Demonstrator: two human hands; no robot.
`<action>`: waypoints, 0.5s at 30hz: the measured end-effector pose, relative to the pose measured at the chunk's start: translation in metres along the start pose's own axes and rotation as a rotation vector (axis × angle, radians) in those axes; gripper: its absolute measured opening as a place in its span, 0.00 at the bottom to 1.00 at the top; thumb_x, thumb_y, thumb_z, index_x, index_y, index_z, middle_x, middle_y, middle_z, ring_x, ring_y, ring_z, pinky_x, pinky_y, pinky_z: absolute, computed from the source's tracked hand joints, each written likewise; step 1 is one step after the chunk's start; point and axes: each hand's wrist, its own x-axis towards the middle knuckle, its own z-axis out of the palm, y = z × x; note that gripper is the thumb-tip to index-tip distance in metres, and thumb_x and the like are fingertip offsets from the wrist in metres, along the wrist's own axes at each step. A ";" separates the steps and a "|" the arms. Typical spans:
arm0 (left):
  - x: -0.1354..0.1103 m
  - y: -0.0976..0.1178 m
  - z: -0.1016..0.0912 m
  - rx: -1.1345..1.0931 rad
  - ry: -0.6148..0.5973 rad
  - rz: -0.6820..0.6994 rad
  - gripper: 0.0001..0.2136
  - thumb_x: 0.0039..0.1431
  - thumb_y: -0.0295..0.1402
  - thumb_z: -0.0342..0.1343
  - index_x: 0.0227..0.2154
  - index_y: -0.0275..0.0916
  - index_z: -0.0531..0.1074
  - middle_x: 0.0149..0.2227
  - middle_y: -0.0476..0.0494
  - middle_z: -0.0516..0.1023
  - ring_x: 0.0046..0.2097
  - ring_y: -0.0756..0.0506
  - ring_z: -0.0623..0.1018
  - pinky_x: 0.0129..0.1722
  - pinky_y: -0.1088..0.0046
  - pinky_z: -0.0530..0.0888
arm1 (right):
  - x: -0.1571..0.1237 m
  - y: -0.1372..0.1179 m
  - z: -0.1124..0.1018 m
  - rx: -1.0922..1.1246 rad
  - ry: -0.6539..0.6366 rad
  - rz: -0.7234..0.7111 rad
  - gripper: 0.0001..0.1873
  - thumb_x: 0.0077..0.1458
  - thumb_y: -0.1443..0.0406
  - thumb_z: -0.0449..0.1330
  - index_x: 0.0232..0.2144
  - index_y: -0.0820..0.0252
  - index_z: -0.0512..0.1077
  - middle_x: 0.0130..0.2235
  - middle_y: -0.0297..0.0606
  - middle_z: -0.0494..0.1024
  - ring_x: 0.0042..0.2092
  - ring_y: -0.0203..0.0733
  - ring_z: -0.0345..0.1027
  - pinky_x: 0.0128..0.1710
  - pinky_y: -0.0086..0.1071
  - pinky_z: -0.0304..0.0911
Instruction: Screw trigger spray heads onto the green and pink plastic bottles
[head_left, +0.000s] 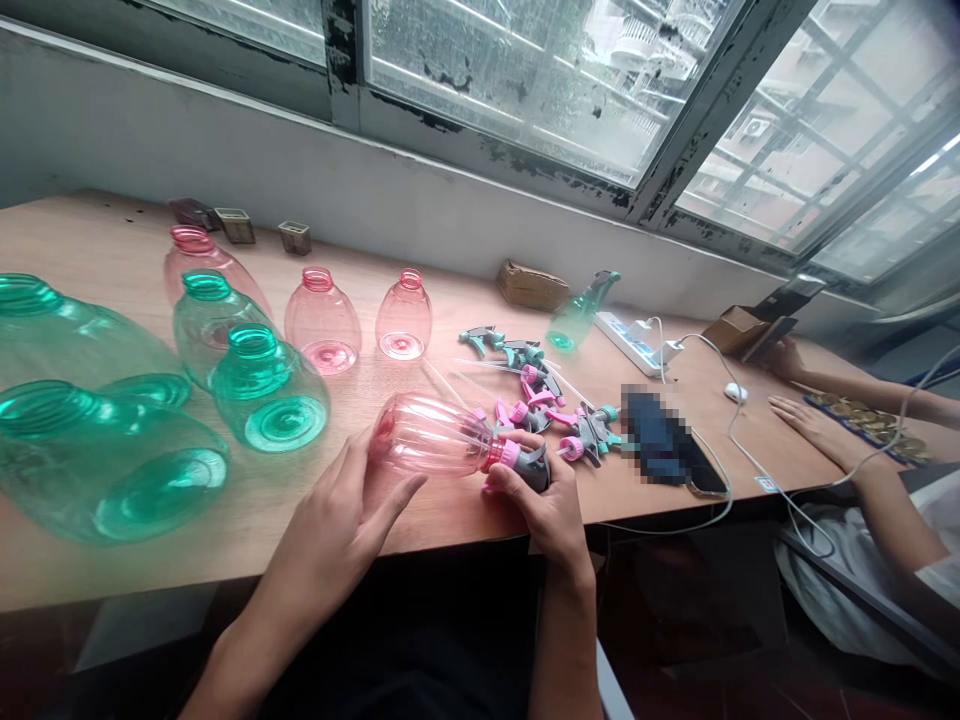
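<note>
A small assembly workroom: wooden bench under grimy windows; rows of uncapped bottles; piled spray triggers.

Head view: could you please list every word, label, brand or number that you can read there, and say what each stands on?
No text can be read.
Small sticker at the table edge: print too small to read.
Phone: screen blurred.
Pink bottle: no label visible.

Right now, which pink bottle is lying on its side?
The pink bottle between left hand and right hand, spray head fitted; the other three stand upright, uncapped.
</note>
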 end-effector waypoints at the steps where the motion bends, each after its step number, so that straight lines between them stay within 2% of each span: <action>1: 0.000 0.000 0.000 -0.001 -0.002 0.000 0.34 0.69 0.56 0.53 0.70 0.43 0.61 0.66 0.38 0.74 0.68 0.35 0.75 0.68 0.55 0.71 | 0.000 0.000 0.000 -0.004 0.000 0.001 0.20 0.56 0.56 0.75 0.48 0.56 0.79 0.34 0.33 0.82 0.32 0.39 0.78 0.36 0.33 0.80; 15: 0.000 0.000 -0.001 0.008 -0.005 0.010 0.34 0.69 0.57 0.52 0.71 0.44 0.60 0.66 0.38 0.75 0.67 0.34 0.74 0.68 0.56 0.71 | 0.001 0.001 0.000 0.016 -0.006 -0.006 0.19 0.57 0.57 0.75 0.48 0.55 0.79 0.34 0.31 0.81 0.32 0.37 0.77 0.36 0.32 0.80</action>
